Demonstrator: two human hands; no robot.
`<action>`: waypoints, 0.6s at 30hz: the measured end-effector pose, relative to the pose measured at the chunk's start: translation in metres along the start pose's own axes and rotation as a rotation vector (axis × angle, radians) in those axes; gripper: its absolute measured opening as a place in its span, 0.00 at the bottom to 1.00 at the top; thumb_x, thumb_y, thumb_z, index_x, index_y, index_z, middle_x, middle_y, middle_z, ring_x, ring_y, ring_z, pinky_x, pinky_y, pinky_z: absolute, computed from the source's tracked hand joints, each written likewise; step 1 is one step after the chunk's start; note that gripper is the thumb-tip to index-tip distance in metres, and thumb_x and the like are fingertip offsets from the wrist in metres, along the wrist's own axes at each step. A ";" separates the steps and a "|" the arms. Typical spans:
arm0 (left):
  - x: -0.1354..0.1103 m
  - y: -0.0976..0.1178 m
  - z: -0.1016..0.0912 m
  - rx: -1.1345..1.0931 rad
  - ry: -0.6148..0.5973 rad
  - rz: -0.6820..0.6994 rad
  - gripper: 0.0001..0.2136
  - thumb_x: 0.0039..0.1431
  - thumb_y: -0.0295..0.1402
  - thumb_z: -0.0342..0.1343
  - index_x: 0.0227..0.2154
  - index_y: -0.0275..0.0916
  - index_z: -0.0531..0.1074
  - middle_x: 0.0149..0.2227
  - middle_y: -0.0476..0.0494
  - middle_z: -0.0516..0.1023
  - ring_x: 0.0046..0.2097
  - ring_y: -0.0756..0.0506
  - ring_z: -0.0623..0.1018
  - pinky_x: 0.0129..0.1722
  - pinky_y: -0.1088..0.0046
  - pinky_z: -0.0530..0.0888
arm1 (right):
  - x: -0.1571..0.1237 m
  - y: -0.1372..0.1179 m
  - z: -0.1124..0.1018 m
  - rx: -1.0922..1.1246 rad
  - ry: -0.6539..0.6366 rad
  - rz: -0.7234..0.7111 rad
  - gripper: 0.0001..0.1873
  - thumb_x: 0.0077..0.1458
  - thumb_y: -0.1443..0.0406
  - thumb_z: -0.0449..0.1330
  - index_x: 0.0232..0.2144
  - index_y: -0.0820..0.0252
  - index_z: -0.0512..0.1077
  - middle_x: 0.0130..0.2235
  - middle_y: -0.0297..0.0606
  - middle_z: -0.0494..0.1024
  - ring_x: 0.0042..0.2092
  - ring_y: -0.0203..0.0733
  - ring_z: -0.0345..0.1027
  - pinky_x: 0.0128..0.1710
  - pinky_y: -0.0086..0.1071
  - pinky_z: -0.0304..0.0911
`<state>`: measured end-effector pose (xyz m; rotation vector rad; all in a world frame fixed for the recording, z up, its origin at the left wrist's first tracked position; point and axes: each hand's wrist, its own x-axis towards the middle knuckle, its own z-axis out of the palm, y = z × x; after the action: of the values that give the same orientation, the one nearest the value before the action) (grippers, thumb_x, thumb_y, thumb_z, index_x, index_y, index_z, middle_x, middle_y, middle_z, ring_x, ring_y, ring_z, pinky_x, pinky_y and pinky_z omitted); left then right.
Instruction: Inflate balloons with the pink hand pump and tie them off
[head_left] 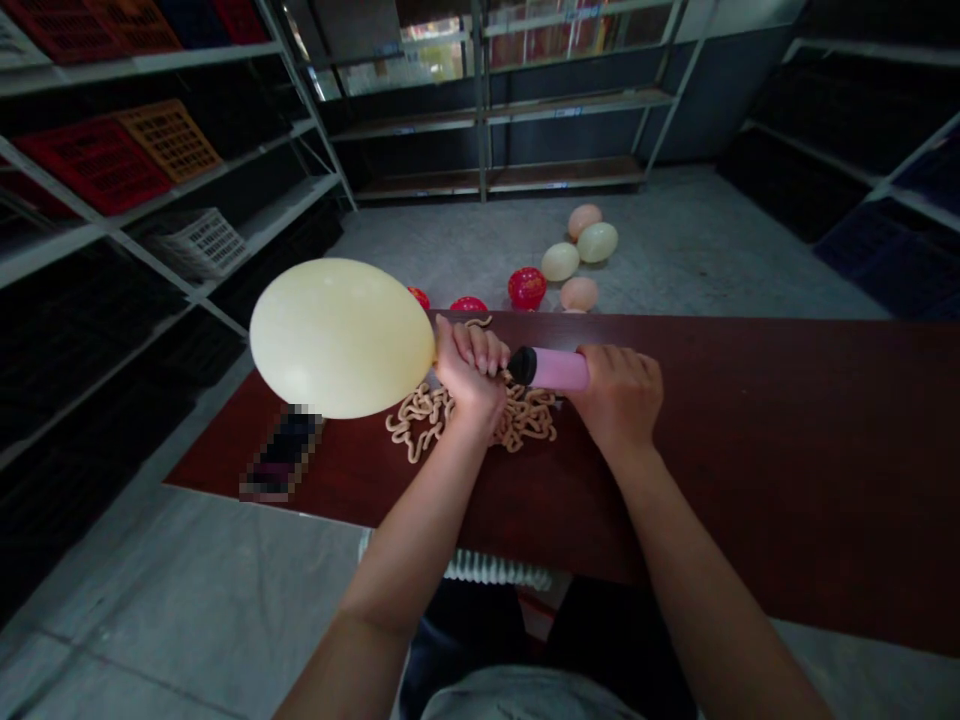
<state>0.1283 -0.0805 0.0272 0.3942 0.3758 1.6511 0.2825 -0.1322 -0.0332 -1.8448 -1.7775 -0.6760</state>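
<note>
My left hand [472, 368] is closed at the neck of an inflated pale yellow balloon [341, 338], which hangs over the left end of the dark red-brown table [787, 450] and hides its far left corner. My right hand [619, 400] grips a pink hand pump [559, 369], whose black nozzle end points left and meets my left fingers; whether the tip sits inside the balloon's neck I can't tell. Under my hands, between the far and near edges, curly beige strands [412, 420] lie in a loose heap. A phone-like object [281, 455], blurred into blocks, lies at the near edge, close to the near left corner. Beyond the far edge, on the concrete floor [690, 250], I see a red balloon [526, 288], a peach balloon [579, 294] and more in red, peach and pale yellow. To my left, a metal rack holds red and orange crates [169, 138].
</note>
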 end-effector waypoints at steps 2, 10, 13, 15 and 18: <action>0.002 0.002 -0.001 -0.030 0.026 0.006 0.28 0.72 0.40 0.41 0.13 0.39 0.45 0.11 0.55 0.46 0.13 0.55 0.49 0.16 0.74 0.52 | -0.002 0.004 0.000 -0.050 0.018 -0.009 0.11 0.60 0.62 0.53 0.39 0.60 0.73 0.34 0.42 0.77 0.38 0.46 0.64 0.42 0.39 0.51; 0.021 0.015 -0.011 -0.139 0.159 0.006 0.27 0.71 0.39 0.44 0.15 0.39 0.46 0.11 0.56 0.46 0.14 0.55 0.49 0.17 0.75 0.50 | -0.004 0.035 0.003 -0.109 0.052 -0.031 0.13 0.59 0.58 0.55 0.40 0.59 0.73 0.33 0.44 0.75 0.37 0.48 0.63 0.40 0.40 0.50; 0.025 0.025 -0.013 -0.166 0.182 0.013 0.26 0.71 0.37 0.43 0.15 0.39 0.46 0.11 0.56 0.46 0.14 0.54 0.49 0.17 0.75 0.50 | -0.003 0.042 -0.002 -0.042 0.081 0.032 0.11 0.58 0.61 0.54 0.39 0.56 0.73 0.32 0.44 0.73 0.37 0.50 0.62 0.41 0.43 0.49; 0.026 0.031 -0.014 -0.189 0.184 0.010 0.26 0.71 0.37 0.42 0.15 0.39 0.46 0.12 0.55 0.46 0.14 0.54 0.49 0.17 0.75 0.50 | -0.002 0.045 -0.005 -0.002 0.108 0.098 0.10 0.57 0.63 0.54 0.39 0.55 0.73 0.32 0.44 0.71 0.38 0.51 0.62 0.41 0.44 0.48; 0.027 0.037 -0.015 -0.206 0.185 0.009 0.26 0.72 0.37 0.40 0.15 0.39 0.46 0.12 0.55 0.46 0.14 0.54 0.49 0.17 0.75 0.50 | -0.003 0.046 -0.008 0.007 0.120 0.152 0.10 0.55 0.63 0.54 0.39 0.54 0.73 0.32 0.45 0.71 0.39 0.53 0.61 0.42 0.45 0.49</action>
<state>0.0864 -0.0579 0.0322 0.0890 0.3373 1.7221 0.3282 -0.1409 -0.0292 -1.8709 -1.5450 -0.7061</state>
